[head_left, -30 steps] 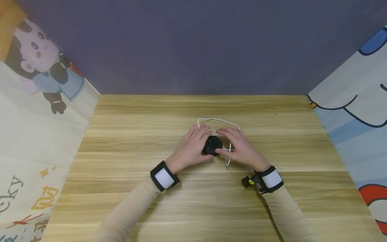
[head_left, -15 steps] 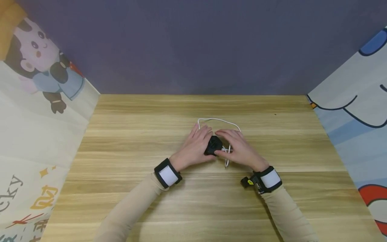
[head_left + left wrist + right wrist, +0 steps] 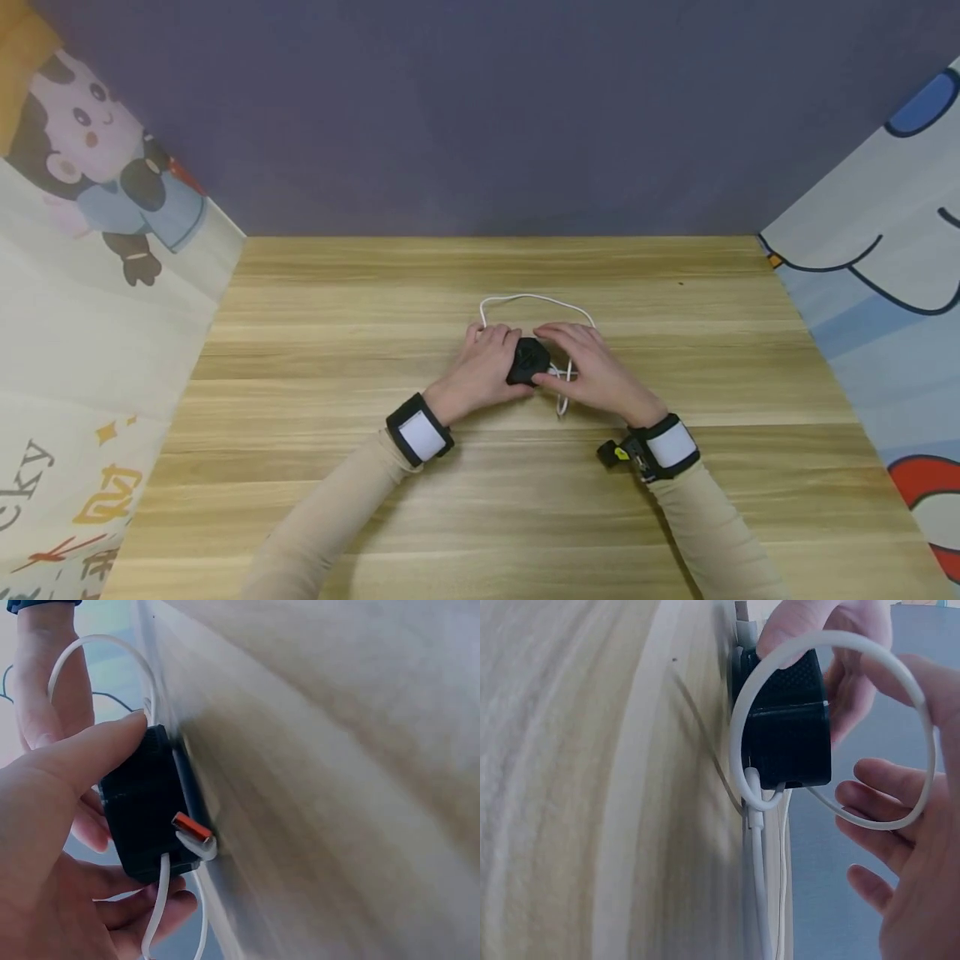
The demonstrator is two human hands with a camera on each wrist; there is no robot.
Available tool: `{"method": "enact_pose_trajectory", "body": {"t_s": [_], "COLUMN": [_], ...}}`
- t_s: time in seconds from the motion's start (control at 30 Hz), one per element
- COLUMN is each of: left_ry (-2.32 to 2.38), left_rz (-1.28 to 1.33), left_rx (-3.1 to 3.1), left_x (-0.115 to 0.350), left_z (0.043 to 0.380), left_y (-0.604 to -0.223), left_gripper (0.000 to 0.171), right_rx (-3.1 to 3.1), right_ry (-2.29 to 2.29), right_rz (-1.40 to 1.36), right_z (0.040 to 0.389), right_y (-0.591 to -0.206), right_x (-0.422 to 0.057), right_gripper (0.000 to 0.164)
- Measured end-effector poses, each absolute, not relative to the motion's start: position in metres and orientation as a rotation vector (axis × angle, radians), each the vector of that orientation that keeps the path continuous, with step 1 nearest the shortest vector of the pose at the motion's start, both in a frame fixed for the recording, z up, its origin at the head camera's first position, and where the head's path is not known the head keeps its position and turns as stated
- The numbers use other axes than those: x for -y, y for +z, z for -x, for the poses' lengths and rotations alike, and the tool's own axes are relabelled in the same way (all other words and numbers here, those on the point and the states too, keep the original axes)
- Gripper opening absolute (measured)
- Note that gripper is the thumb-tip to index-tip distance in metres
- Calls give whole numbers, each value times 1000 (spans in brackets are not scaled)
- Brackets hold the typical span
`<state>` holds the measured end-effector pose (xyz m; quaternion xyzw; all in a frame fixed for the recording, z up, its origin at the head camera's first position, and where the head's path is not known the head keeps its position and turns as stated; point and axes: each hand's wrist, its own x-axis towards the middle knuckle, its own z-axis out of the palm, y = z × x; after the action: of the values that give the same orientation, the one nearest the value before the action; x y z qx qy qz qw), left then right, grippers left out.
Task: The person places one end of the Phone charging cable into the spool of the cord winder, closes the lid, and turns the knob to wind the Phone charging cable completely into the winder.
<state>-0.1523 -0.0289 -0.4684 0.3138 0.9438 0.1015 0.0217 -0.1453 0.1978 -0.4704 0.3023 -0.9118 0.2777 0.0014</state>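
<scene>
Near the middle of the table, my left hand (image 3: 476, 371) grips a black faceted block (image 3: 529, 361) between thumb and fingers. In the left wrist view, the thumb lies along one edge of the block (image 3: 142, 802). A white cable lead with an orange-red-tipped plug (image 3: 193, 827) shows at the block's near side. My right hand (image 3: 596, 371) curves loosely around the block's right side, thumb and fingers apart. The right wrist view has a white cable loop (image 3: 739, 735) standing out from the block, crossing in front of the right hand's fingers (image 3: 885, 784).
A long arc of white cable (image 3: 536, 296) lies on the wooden table (image 3: 480, 517) beyond the hands. A folded cable end (image 3: 562, 406) sits below the right hand. A dark panel (image 3: 480, 117) stands behind the table, with printed cloth (image 3: 67, 333) at the sides.
The block and my left hand have shifted slightly right. My left fingers have drawn in from their spread pose, and the left end of the cable arc has moved left. The right hand barely moves.
</scene>
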Motion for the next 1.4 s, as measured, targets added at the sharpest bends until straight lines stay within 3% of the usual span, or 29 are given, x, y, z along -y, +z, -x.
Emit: {"method": "enact_pose_trajectory", "body": {"t_s": [0.73, 1.4], "left_ry": [603, 1108], "left_rz": [-920, -986], "left_rx": [-2929, -3010], "left_x": [34, 51], "left_z": [150, 152], "left_y": [-476, -416], "left_gripper": [83, 81], "right_rx": [2832, 2531], "right_ry": [919, 1045], "right_rz": [-935, -933], "right_z": [140, 147], "right_y": [-472, -457], "right_x": [-199, -213], "right_gripper": [66, 56]}}
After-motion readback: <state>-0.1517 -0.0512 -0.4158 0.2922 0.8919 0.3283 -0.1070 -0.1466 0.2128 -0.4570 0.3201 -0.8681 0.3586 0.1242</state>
